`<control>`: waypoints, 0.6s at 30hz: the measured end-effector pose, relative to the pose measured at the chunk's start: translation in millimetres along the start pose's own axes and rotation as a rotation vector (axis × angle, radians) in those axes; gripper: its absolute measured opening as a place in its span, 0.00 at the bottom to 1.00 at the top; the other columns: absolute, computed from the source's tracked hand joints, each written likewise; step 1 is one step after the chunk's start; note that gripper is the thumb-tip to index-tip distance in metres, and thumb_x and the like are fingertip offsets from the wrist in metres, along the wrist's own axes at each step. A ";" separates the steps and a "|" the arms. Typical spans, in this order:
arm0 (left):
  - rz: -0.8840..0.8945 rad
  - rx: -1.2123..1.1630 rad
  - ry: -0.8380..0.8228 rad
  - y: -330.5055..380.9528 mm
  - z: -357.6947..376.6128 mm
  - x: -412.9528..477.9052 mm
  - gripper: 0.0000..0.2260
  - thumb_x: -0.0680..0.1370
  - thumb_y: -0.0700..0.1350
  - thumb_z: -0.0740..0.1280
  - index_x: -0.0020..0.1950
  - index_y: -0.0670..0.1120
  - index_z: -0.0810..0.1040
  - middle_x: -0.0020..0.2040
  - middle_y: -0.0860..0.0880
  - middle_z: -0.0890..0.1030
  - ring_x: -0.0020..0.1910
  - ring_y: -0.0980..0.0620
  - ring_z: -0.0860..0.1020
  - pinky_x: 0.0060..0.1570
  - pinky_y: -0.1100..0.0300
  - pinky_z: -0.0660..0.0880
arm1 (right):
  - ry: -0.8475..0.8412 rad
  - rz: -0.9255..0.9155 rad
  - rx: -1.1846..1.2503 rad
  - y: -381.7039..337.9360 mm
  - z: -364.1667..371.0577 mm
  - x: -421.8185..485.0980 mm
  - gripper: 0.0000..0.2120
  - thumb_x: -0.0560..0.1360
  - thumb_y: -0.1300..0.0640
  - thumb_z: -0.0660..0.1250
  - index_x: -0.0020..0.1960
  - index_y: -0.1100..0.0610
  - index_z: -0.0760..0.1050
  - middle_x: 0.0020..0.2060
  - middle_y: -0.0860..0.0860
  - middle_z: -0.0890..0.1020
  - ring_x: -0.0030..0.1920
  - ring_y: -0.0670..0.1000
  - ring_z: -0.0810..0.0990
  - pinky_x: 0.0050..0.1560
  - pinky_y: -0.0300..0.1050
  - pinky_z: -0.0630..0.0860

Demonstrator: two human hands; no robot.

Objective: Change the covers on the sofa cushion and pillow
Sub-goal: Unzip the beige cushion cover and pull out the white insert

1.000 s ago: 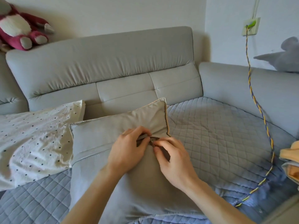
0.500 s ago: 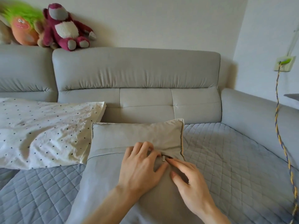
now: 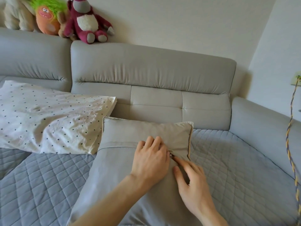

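Pressing on the zip seam, the left hand [image 3: 149, 162] is laid knuckles-up, fingers bent; whether fabric is pinched cannot be told. The right hand [image 3: 193, 191] is spread loose, index tip by the small metal zip pull [image 3: 170, 154], nothing gripped. The grey piped square cushion [image 3: 123, 168] is laid on the blue-grey quilted sofa mat [image 3: 48, 185], beside the white black-dotted pillow [image 3: 48, 116]. Early stage: zip approx. shut, both covers not yet removed.

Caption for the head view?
Left hand and right hand at the zipper of a grey cushion on the sofa, dotted pillow alongside.
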State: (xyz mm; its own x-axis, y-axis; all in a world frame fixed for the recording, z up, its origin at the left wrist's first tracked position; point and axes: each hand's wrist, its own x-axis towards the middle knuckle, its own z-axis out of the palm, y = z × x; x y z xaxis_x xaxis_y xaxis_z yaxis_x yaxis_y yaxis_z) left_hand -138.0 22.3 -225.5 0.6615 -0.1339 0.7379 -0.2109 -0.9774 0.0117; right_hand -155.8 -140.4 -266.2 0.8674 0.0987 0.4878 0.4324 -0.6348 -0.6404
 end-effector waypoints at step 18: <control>-0.465 -0.308 -0.177 -95.6 -48.2 -42.1 0.11 0.83 0.52 0.59 0.54 0.49 0.77 0.58 0.57 0.75 0.55 0.51 0.75 0.50 0.51 0.75 | 0.092 -0.023 -0.194 -21.3 8.9 -4.2 0.20 0.77 0.47 0.62 0.68 0.46 0.76 0.53 0.40 0.73 0.55 0.48 0.70 0.56 0.44 0.67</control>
State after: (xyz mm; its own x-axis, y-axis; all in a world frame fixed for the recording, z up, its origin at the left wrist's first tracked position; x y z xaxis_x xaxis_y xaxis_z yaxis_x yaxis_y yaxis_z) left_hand -180.4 129.2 -225.1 0.8393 0.2468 0.4843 -0.0515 -0.8509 0.5228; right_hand -166.5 -120.5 -259.9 0.8279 0.0503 0.5586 0.3887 -0.7694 -0.5068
